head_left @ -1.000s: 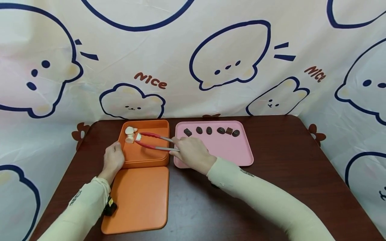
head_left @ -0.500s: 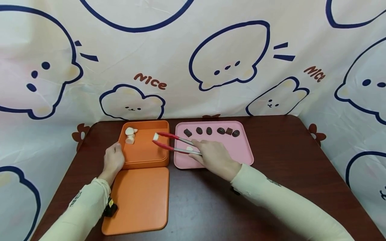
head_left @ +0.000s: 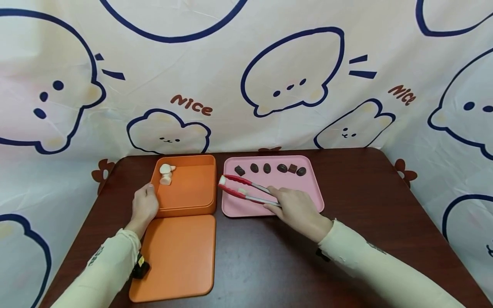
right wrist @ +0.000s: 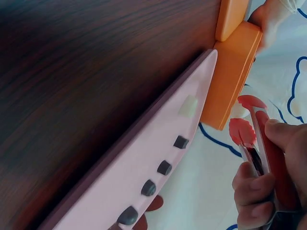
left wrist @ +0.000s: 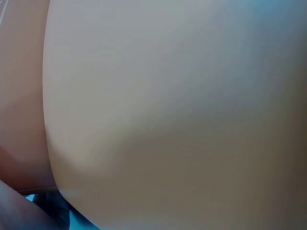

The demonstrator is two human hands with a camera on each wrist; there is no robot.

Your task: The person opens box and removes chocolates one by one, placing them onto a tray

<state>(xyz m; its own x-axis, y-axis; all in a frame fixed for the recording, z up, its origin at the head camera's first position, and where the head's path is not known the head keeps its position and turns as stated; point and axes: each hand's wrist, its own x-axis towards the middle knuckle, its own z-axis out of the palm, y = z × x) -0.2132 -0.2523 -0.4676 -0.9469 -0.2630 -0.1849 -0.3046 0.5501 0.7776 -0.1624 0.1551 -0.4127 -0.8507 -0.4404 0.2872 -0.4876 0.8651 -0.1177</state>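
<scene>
My right hand [head_left: 300, 213] grips a pair of tongs [head_left: 239, 193] with red tips. Between the tips is a small white piece [right wrist: 239, 111], held at the left edge of the pink tray [head_left: 304, 194], beside the orange box [head_left: 188, 188]. Another white piece [right wrist: 188, 106] lies on the tray, partly behind the tongs in the head view. Along the tray's far side runs a row of several dark chocolates [head_left: 267, 168]. My left hand [head_left: 145, 207] holds the box's left wall. Inside that box, several white pieces [head_left: 165, 173] sit together at the left.
An orange lid [head_left: 177, 256] lies flat on the dark wooden table [head_left: 262, 265], just in front of the box. Behind the table hangs a patterned cloth [head_left: 231, 128]. The left wrist view is mostly filled by a blurred orange-beige surface [left wrist: 168, 96].
My right hand has moved right, carrying the white piece in the tongs out from the orange box to the pink tray's left edge. The left hand has stayed on the box.
</scene>
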